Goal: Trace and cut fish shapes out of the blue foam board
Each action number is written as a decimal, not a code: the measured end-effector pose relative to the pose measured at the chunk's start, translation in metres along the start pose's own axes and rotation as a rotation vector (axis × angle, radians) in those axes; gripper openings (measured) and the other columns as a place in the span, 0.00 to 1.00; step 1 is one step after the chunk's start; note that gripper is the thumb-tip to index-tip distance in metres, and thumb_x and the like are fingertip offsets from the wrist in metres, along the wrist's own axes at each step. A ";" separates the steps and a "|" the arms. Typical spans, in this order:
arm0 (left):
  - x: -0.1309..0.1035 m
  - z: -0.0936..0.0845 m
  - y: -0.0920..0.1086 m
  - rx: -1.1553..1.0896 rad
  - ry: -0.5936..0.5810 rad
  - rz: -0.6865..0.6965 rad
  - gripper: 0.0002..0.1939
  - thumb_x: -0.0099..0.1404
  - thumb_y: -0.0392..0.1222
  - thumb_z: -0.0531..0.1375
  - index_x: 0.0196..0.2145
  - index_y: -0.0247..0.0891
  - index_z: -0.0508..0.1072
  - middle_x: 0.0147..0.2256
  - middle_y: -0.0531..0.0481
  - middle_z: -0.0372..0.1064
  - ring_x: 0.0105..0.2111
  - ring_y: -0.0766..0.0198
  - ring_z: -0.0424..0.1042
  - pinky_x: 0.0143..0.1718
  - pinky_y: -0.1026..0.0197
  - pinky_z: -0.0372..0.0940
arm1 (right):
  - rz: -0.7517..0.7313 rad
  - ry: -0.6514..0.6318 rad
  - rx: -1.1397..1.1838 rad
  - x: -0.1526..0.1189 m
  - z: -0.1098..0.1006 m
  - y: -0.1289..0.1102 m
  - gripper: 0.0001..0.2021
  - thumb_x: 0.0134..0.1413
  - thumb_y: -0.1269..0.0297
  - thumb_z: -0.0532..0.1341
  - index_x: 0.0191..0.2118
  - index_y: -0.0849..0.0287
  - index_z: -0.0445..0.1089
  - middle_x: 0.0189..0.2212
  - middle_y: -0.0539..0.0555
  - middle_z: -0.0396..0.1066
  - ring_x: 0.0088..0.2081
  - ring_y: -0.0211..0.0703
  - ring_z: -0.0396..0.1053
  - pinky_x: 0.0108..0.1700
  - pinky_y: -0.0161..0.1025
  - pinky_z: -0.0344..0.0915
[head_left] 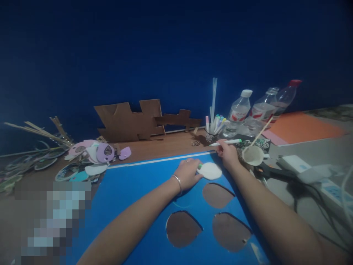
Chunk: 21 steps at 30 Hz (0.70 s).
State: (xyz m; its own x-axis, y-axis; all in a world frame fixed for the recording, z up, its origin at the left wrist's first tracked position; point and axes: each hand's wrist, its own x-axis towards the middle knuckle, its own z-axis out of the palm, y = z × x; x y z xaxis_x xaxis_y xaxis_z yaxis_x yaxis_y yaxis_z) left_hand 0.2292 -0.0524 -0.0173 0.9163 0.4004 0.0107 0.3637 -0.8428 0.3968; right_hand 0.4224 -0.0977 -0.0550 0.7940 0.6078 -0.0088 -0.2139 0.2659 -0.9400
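Observation:
In my right hand (226,154) is a slim white marker (230,142) with a green end, held up past the far edge of the blue sheet (132,206). My left hand (189,172) lies on the sheet, its thumb and fingers closed at the left edge of a white oval cutout (211,171). A small green bit (200,166) shows by those fingertips; its kind is unclear. Nearer me, the sheet has rounded, pointed holes (184,229) through which brown shows. A faint curved line (182,205) is drawn beside my left wrist.
Behind the sheet stand brown cardboard pieces (129,121) and a cup of markers (211,137). Plastic bottles (239,110), a paper cup (253,156), orange paper (306,127) and a power strip (335,193) with cables are right. Purple cutouts (105,152) and thin sticks (41,130) lie left.

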 end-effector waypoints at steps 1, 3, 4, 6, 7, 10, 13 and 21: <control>-0.001 0.000 -0.002 -0.008 0.000 0.000 0.16 0.58 0.44 0.59 0.45 0.40 0.66 0.40 0.48 0.69 0.46 0.54 0.64 0.46 0.53 0.57 | -0.001 0.000 -0.001 0.000 0.001 -0.001 0.08 0.38 0.61 0.61 0.24 0.58 0.63 0.11 0.42 0.56 0.13 0.30 0.48 0.13 0.30 0.40; -0.002 0.001 -0.004 -0.010 0.005 0.006 0.17 0.58 0.44 0.59 0.45 0.40 0.66 0.40 0.48 0.69 0.46 0.54 0.64 0.46 0.54 0.57 | -0.002 0.003 -0.005 0.000 0.001 -0.002 0.08 0.38 0.61 0.61 0.24 0.58 0.63 0.10 0.42 0.56 0.13 0.30 0.48 0.13 0.30 0.39; -0.002 0.002 -0.005 -0.007 0.009 0.011 0.17 0.58 0.44 0.59 0.45 0.40 0.66 0.41 0.47 0.68 0.46 0.54 0.64 0.46 0.54 0.57 | -0.003 0.006 -0.009 -0.001 0.002 -0.002 0.08 0.38 0.62 0.61 0.24 0.58 0.63 0.10 0.42 0.55 0.13 0.30 0.48 0.13 0.30 0.40; -0.003 0.004 -0.005 -0.001 0.019 0.017 0.17 0.58 0.44 0.60 0.45 0.39 0.66 0.41 0.47 0.68 0.46 0.54 0.63 0.47 0.53 0.57 | -0.007 0.014 -0.018 -0.001 0.002 -0.002 0.08 0.39 0.62 0.61 0.24 0.58 0.63 0.10 0.42 0.55 0.13 0.30 0.48 0.13 0.30 0.40; -0.003 0.004 -0.006 0.001 0.021 0.020 0.18 0.58 0.44 0.60 0.46 0.40 0.66 0.42 0.47 0.68 0.47 0.54 0.63 0.47 0.53 0.57 | -0.012 0.025 -0.022 -0.002 0.003 -0.001 0.08 0.39 0.62 0.61 0.23 0.59 0.63 0.10 0.42 0.56 0.13 0.30 0.48 0.13 0.31 0.40; -0.004 0.006 -0.006 0.002 0.023 0.025 0.19 0.58 0.45 0.60 0.47 0.40 0.66 0.42 0.46 0.68 0.47 0.53 0.63 0.48 0.53 0.56 | -0.048 0.092 -0.031 -0.004 0.003 0.000 0.07 0.40 0.61 0.61 0.24 0.59 0.63 0.11 0.42 0.56 0.13 0.30 0.50 0.14 0.31 0.43; -0.004 0.006 -0.006 0.008 0.026 0.030 0.18 0.58 0.44 0.59 0.46 0.39 0.66 0.42 0.46 0.68 0.47 0.53 0.63 0.47 0.52 0.57 | -0.094 0.177 -0.031 -0.007 0.005 0.002 0.07 0.41 0.61 0.60 0.24 0.58 0.63 0.11 0.41 0.55 0.14 0.31 0.51 0.14 0.31 0.45; -0.008 0.001 -0.011 0.016 0.035 0.043 0.17 0.58 0.44 0.59 0.45 0.39 0.67 0.41 0.46 0.69 0.46 0.54 0.64 0.47 0.52 0.56 | -0.154 0.272 -0.042 -0.014 0.011 0.005 0.09 0.43 0.62 0.59 0.19 0.57 0.60 0.10 0.42 0.54 0.13 0.32 0.51 0.14 0.32 0.46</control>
State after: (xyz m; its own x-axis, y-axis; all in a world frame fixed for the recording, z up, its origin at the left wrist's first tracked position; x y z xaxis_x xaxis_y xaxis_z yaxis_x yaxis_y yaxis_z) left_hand 0.2184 -0.0467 -0.0229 0.9247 0.3761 0.0592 0.3273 -0.8647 0.3810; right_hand 0.4038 -0.0964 -0.0560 0.9396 0.3387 0.0487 -0.0603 0.3042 -0.9507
